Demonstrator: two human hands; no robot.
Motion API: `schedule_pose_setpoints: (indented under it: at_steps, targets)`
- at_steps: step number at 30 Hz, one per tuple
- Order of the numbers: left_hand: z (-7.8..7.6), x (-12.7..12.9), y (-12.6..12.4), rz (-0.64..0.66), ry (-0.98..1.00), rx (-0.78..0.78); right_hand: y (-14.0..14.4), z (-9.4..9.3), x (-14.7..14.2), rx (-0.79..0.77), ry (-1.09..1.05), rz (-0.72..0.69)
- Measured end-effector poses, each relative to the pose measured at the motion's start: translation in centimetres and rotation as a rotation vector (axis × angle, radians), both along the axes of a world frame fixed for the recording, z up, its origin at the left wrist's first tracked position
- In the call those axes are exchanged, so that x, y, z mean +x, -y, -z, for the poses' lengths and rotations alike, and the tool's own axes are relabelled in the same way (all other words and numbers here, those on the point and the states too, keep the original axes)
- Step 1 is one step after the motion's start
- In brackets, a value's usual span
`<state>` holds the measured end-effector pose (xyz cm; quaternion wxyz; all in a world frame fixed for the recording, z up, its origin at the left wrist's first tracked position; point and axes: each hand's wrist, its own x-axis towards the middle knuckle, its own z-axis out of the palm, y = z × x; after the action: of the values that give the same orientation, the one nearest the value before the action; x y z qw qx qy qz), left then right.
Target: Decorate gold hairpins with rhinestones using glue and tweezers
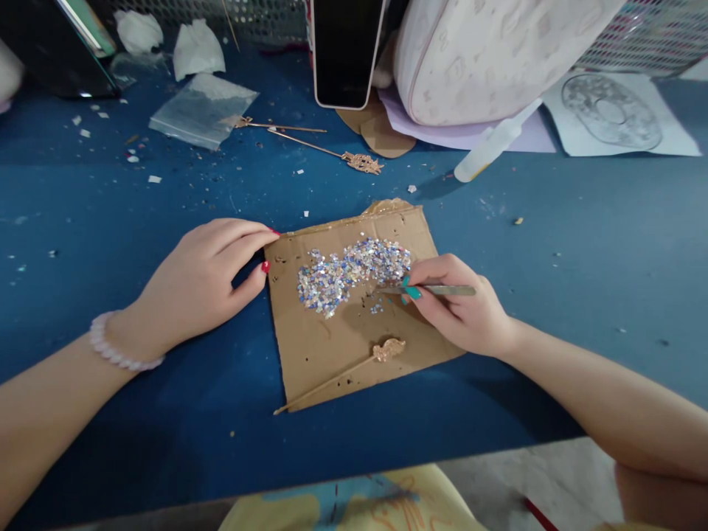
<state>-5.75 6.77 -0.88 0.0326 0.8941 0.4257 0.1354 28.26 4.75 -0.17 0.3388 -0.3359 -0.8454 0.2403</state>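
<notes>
A brown cardboard sheet (326,346) lies on the blue table (580,243). A heap of small silvery sequins (348,274) is spread across its upper half. A gold hair stick (354,365) with an ornate head lies on its lower part. My right hand (462,306) pinches metal tweezers (436,290), whose tip points left at the edge of the sequins. My left hand (202,276) rests flat on the table, its fingertips pressing the cardboard's left edge.
Two more gold hair sticks (326,147) lie behind the cardboard, near a clear plastic bag (202,110). At the back stand a dark phone (343,51), a white bag (487,51), a glue bottle (490,147) and a printed paper (613,114). Scraps litter the left side.
</notes>
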Motion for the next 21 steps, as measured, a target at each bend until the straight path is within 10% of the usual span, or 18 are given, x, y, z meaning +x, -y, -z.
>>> schedule_pose_setpoints:
  at_steps: [21]
  targets:
    - [-0.10, 0.01, 0.06, -0.012, 0.006, -0.016, -0.13, 0.24, 0.14, -0.033, -0.068, -0.035]
